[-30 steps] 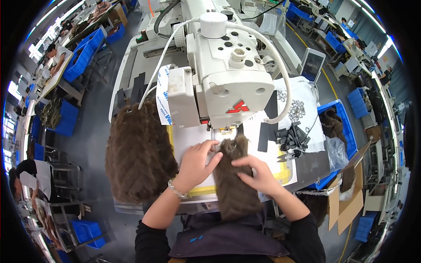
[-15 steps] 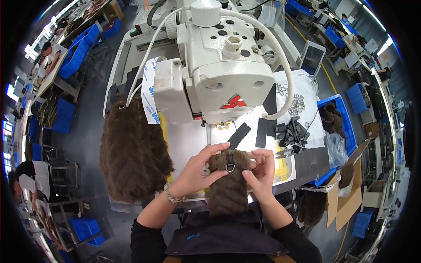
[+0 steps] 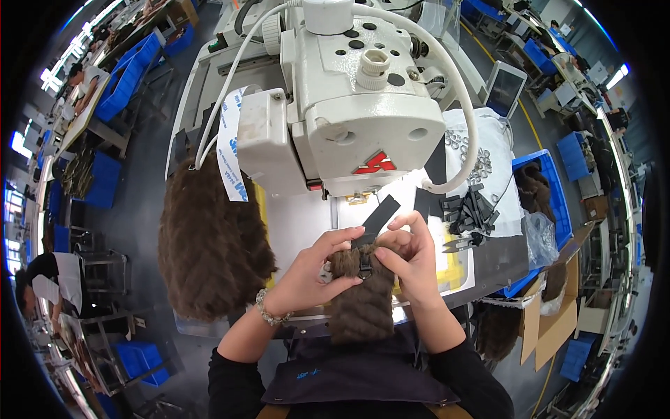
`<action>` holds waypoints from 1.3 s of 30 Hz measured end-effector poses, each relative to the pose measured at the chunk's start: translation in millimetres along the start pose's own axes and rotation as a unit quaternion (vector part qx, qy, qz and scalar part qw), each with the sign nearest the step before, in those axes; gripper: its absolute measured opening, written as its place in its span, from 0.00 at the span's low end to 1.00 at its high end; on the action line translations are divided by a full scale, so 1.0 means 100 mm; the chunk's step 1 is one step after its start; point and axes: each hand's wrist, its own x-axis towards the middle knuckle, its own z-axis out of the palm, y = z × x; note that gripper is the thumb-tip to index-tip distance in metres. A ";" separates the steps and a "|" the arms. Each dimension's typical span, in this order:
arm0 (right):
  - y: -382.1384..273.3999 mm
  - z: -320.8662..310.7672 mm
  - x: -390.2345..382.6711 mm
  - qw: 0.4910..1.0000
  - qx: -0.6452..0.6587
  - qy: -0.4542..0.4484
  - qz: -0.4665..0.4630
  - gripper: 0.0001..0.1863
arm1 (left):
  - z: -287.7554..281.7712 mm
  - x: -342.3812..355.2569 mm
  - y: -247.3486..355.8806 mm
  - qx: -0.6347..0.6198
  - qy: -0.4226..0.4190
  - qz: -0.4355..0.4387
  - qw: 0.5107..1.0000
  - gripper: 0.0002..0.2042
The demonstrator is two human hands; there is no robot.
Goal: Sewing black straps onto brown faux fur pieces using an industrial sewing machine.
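Between my hands is a brown furry strip [image 3: 361,314], its lower end hanging over the table's front edge. A short black strap with a metal D-ring [image 3: 366,271] sits on its upper part. My left hand [image 3: 314,271] grips the strip's left side, thumb near the ring and fingers at the top edge. With thumb and bent fingers, my right hand [image 3: 412,260] pinches the upper right of the fur beside the strap. A black webbing strip [image 3: 382,215] runs from the top of the fur toward the sewing machine [image 3: 366,133].
A large brown fur piece [image 3: 213,244] lies left of the machine. At the right are loose metal rings [image 3: 478,164], black strap pieces [image 3: 471,213] and snips [image 3: 462,244]. Beyond them stand a blue bin [image 3: 558,202] and a cardboard box [image 3: 551,314].
My right hand has shifted up and inward, its thumb now up by the strap. The D-ring looks tilted and less visible. My left hand has barely moved.
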 end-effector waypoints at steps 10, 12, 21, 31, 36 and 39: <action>0.07 -0.07 0.03 0.990 0.129 -0.006 0.053 0.18 | 0.03 0.00 0.01 -0.018 0.015 -0.021 1.000 0.38; 0.07 -0.08 0.03 0.989 0.135 -0.006 0.059 0.18 | 0.02 0.00 0.01 -0.030 0.010 -0.027 0.999 0.39; 0.08 -0.07 0.03 0.989 0.135 0.000 0.064 0.17 | -0.01 -0.01 0.02 -0.053 -0.009 -0.079 0.995 0.39; 0.09 -0.08 -0.02 0.995 0.095 -0.002 0.033 0.21 | 0.07 0.02 0.02 -0.018 0.039 -0.021 0.999 0.35; 0.09 -0.06 -0.09 0.999 -0.018 -0.011 0.042 0.20 | 0.04 0.00 -0.01 -0.002 0.055 0.013 0.998 0.33; 0.15 -0.11 -0.14 0.996 -0.085 -0.018 0.030 0.15 | -0.01 -0.02 0.07 -0.014 0.001 -0.109 0.994 0.32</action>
